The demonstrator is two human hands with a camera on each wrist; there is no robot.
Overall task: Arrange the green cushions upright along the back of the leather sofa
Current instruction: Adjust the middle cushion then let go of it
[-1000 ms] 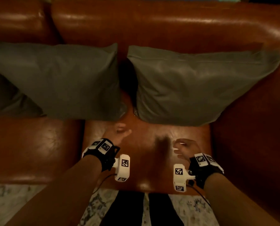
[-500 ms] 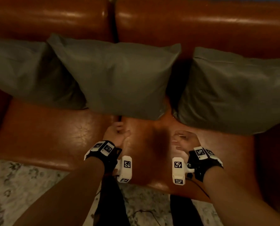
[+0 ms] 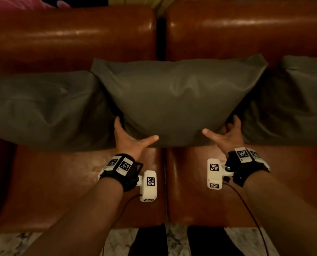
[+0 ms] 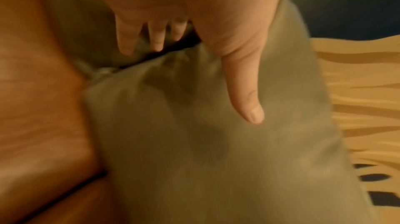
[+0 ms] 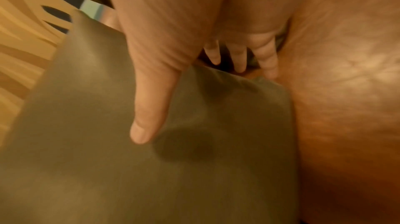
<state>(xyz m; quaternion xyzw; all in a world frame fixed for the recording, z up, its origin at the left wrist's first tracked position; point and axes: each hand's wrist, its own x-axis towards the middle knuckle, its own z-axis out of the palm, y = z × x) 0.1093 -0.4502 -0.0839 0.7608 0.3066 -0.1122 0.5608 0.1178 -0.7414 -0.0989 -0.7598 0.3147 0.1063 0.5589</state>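
Three green cushions lean upright against the brown leather sofa's backrest [image 3: 70,37]: the left cushion [image 3: 43,108], the middle cushion [image 3: 172,100] and the right cushion [image 3: 292,104]. My left hand [image 3: 133,133] is at the middle cushion's lower left corner, thumb spread across its front and straight fingers slid into the gap beside the left cushion. My right hand [image 3: 221,126] mirrors this at the lower right corner. In the wrist views each thumb lies on the middle cushion [image 4: 194,142] [image 5: 108,159], and the fingers [image 4: 127,39] [image 5: 266,60] point past its edge.
The sofa seat [image 3: 80,182] stretches in front of the cushions. A pale patterned rug [image 3: 117,242] and my dark-clad legs [image 3: 148,241] show at the bottom. Something pink [image 3: 15,2] lies behind the backrest at top left.
Both hands have moved forward from over the seat to the middle cushion's lower corners. The view has shifted left, so that cushion now sits in the centre.
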